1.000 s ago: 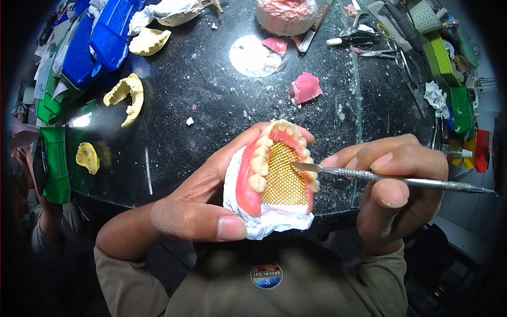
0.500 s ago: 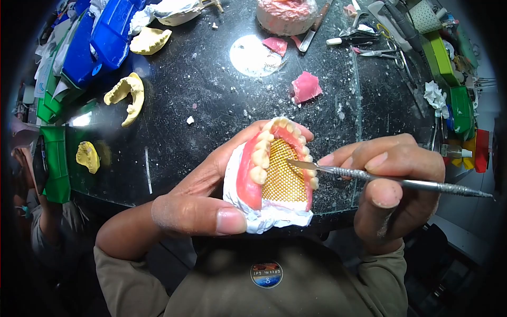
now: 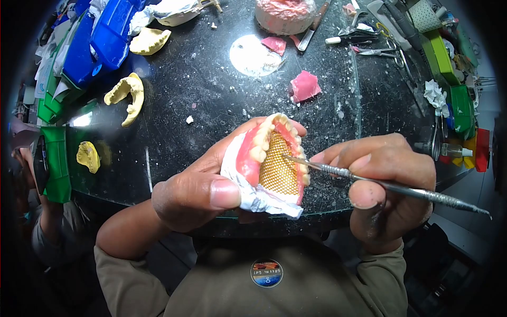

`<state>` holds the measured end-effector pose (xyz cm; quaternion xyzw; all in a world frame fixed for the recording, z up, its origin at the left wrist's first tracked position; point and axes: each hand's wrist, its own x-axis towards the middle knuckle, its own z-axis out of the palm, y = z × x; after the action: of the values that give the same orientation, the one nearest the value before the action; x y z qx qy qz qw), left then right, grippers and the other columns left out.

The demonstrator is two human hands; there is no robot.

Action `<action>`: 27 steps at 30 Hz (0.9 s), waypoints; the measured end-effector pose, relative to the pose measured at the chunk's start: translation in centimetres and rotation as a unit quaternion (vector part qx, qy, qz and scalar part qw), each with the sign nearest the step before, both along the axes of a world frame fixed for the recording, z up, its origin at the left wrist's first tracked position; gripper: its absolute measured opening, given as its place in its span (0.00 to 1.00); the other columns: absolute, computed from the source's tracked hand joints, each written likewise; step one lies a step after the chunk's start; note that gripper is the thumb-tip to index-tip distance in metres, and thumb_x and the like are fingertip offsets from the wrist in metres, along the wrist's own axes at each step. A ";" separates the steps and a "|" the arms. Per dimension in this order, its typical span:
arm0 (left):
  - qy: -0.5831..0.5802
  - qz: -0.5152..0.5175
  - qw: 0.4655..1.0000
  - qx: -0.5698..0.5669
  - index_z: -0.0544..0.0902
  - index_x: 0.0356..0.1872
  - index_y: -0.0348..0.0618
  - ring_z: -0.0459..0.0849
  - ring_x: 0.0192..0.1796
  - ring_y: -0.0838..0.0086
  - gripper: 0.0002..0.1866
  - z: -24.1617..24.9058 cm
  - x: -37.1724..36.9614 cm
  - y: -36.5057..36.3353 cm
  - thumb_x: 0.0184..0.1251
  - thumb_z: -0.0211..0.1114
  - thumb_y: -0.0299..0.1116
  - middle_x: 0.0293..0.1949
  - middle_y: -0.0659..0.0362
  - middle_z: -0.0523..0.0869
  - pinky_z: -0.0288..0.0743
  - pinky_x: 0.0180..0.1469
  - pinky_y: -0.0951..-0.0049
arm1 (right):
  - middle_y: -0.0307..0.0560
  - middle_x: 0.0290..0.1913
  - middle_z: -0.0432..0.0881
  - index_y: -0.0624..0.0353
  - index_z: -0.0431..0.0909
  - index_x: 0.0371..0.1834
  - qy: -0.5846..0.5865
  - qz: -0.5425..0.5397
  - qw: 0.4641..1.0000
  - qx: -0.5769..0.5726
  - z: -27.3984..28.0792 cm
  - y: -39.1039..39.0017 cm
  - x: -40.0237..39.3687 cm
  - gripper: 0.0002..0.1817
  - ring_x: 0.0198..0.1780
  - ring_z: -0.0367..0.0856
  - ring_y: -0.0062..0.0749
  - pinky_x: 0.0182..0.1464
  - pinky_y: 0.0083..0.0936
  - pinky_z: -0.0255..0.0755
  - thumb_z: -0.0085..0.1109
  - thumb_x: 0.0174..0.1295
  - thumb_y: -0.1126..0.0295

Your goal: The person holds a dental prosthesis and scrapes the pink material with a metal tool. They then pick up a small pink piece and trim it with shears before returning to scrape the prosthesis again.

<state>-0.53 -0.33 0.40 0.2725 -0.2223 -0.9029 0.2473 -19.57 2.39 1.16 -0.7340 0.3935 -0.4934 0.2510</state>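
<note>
My left hand (image 3: 198,193) grips a denture on a white plaster base (image 3: 266,203), thumb on the near left side and fingers behind it. The denture (image 3: 248,161) has pink gums, cream teeth and a gold mesh (image 3: 280,171) across its palate. Between the fingers and thumb of my right hand (image 3: 388,179) is a slim metal wax carver (image 3: 343,171). Its blade lies over the right row of teeth, with the tip at the mesh; whether it touches is hard to tell. The carver's hooked other end points out to the right.
Pink wax pieces (image 3: 306,86) lie beyond the denture on the dusty black table (image 3: 195,74). Yellow casts (image 3: 129,95) sit at left, near blue bins (image 3: 108,37). A pink-topped plaster model (image 3: 285,18), a knife (image 3: 314,26) and scissors (image 3: 377,52) lie farther back. Another person's arm (image 3: 50,216) shows at far left.
The denture has tilted and shifted slightly up and left in my left hand. My right hand has moved a little left with the carver, its tip still near the mesh.
</note>
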 end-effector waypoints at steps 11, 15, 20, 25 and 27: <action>0.046 -0.006 0.999 -0.016 0.58 0.61 0.27 0.77 0.42 0.56 0.47 -1.6 1.4 0.0 0.42 0.58 0.53 0.44 0.43 0.76 0.70 0.45 0.63 | 0.50 0.35 0.72 0.64 0.67 0.47 -0.112 -0.062 0.990 -0.052 1.7 0.7 -5.3 0.17 0.32 0.74 0.32 0.34 0.26 0.71 0.39 0.70 0.60; 0.070 0.002 0.998 -0.007 0.60 0.61 0.31 0.75 0.43 0.55 0.44 -1.7 1.5 0.2 0.45 0.56 0.53 0.45 0.43 0.76 0.69 0.45 0.60 | 0.53 0.32 0.78 0.65 0.71 0.40 -0.098 -0.242 0.962 -0.074 -0.4 4.2 -9.6 0.10 0.31 0.79 0.33 0.29 0.22 0.73 0.48 0.66 0.67; 0.052 -0.005 0.999 -0.005 0.59 0.62 0.33 0.74 0.45 0.53 0.44 -1.5 1.9 0.6 0.46 0.57 0.54 0.45 0.43 0.75 0.70 0.46 0.60 | 0.51 0.33 0.78 0.66 0.70 0.38 -0.162 -0.392 0.906 0.005 -3.6 9.2 -13.6 0.09 0.32 0.81 0.32 0.33 0.20 0.74 0.46 0.67 0.69; 0.094 0.001 0.996 -0.005 0.55 0.64 0.34 0.74 0.44 0.59 0.47 -1.5 1.0 0.6 0.47 0.58 0.56 0.46 0.43 0.71 0.74 0.44 0.66 | 0.50 0.30 0.79 0.65 0.70 0.38 -0.207 -0.430 0.878 0.030 -5.6 11.0 -14.3 0.07 0.31 0.81 0.31 0.33 0.20 0.74 0.48 0.66 0.72; 0.093 -0.010 0.995 -0.015 0.56 0.65 0.41 0.70 0.47 0.62 0.46 -1.5 1.1 0.9 0.47 0.58 0.57 0.49 0.49 0.69 0.73 0.45 0.67 | 0.50 0.30 0.79 0.66 0.70 0.36 -0.194 -0.444 0.875 0.019 -5.8 10.7 -13.9 0.07 0.29 0.81 0.30 0.31 0.19 0.74 0.48 0.65 0.72</action>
<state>0.62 0.54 -1.05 0.1810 -0.2143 -0.9234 0.2619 -33.45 13.10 -4.62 -0.3671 0.6307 -0.6777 0.0905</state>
